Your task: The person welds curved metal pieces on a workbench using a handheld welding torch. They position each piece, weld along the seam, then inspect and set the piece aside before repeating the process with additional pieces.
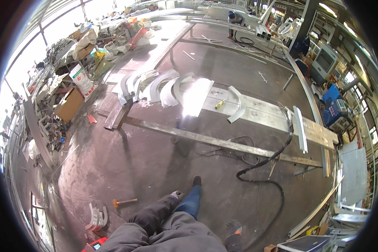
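My left hand (pixel 177 194) is beside my left leg, small in the view, its fingers curled in with nothing visible in them. My right hand (pixel 234 228) hangs low at the right of my body; it looks grey, with an orange patch at its edge, and its fingers are too unclear to read. On the floor to my left lie a mallet (pixel 124 203) with an orange head and a small stack of curved pale metal pieces (pixel 97 217). Ahead, several curved metal strips (pixel 157 87) rest in a row on a metal frame, next to a yellow-handled tool (pixel 219 103).
A steel beam (pixel 214 143) crosses ahead of me. A thick black cable (pixel 262 180) snakes over the floor at right. Scrap and a cardboard box (pixel 70 104) heap up at left. A blue machine (pixel 336 110) stands at right; another person (pixel 236 19) bends at the far end.
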Action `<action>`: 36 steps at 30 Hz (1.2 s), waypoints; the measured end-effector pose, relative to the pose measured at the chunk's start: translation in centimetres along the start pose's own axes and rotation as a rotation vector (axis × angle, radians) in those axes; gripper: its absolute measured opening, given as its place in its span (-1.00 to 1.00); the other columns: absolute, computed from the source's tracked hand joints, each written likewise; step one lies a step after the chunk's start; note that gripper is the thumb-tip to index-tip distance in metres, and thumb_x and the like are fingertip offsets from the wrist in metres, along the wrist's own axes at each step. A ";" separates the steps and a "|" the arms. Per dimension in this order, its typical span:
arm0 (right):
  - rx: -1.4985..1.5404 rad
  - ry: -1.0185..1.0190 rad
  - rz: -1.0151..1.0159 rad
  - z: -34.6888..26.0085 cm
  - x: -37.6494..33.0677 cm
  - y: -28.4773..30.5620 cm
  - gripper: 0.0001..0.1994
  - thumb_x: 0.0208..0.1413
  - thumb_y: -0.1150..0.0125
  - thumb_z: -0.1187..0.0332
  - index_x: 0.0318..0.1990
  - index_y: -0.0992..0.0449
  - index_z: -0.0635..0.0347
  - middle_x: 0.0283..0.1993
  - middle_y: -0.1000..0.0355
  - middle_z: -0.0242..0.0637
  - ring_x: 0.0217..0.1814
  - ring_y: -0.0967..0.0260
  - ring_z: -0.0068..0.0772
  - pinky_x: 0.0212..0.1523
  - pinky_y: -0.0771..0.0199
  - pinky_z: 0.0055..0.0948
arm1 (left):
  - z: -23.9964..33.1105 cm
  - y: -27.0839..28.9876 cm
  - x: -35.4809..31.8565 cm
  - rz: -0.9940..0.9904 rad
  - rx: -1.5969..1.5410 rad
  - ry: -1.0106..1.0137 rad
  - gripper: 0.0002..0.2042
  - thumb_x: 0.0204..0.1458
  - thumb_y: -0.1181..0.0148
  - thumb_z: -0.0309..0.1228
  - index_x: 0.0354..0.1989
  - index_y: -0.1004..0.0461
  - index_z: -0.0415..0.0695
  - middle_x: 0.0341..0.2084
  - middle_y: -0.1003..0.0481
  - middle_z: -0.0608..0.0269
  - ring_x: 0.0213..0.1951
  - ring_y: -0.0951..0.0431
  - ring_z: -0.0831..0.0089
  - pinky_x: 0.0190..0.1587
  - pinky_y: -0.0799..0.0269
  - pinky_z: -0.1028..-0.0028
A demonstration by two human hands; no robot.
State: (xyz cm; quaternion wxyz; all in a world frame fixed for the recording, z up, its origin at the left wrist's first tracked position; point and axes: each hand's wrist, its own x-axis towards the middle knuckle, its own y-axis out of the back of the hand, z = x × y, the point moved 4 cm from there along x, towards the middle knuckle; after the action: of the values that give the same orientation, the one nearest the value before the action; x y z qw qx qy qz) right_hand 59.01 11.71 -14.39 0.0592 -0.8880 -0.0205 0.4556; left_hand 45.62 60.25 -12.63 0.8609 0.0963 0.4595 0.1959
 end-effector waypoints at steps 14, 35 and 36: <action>-1.206 0.223 -0.139 -32.3 20.9 -19.9 -0.79 0.12 -0.20 0.22 -0.21 -0.64 0.11 -0.23 -0.59 -0.04 -0.18 -0.57 -0.02 -0.13 -0.55 -0.03 | 37.3 2.1 22.6 0.129 0.297 -0.206 -0.35 0.08 -0.25 0.06 0.23 -0.39 -0.14 0.12 -0.50 -0.14 0.19 -0.50 -0.04 0.20 -0.40 0.19; -1.134 0.826 0.763 -77.5 53.7 -8.0 -0.55 0.32 -0.06 0.16 0.31 -0.36 0.02 0.08 -0.55 -0.04 0.12 -0.51 0.13 0.11 -0.52 -0.01 | 58.3 -1.0 37.1 0.133 0.621 0.127 -0.06 -0.17 -0.46 0.09 0.33 -0.15 -0.15 0.21 -0.34 -0.21 0.23 -0.42 -0.15 0.21 -0.42 0.03; -1.210 0.423 0.773 -79.3 57.1 -5.9 -0.59 0.37 0.07 0.32 0.35 -0.32 -0.02 0.14 -0.51 -0.02 0.19 -0.47 0.09 0.17 -0.48 -0.02 | 58.3 -0.8 37.2 0.136 0.522 0.074 -0.02 -0.17 -0.46 0.10 0.33 -0.15 -0.23 0.18 -0.35 -0.29 0.19 -0.44 -0.17 0.21 -0.44 0.07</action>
State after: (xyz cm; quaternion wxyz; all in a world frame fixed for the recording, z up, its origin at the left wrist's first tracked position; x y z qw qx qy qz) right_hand 156.78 15.90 -13.93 -0.6014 -0.7780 0.0578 0.1724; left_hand 112.77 76.16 -8.39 0.7743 0.3383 0.5183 0.1318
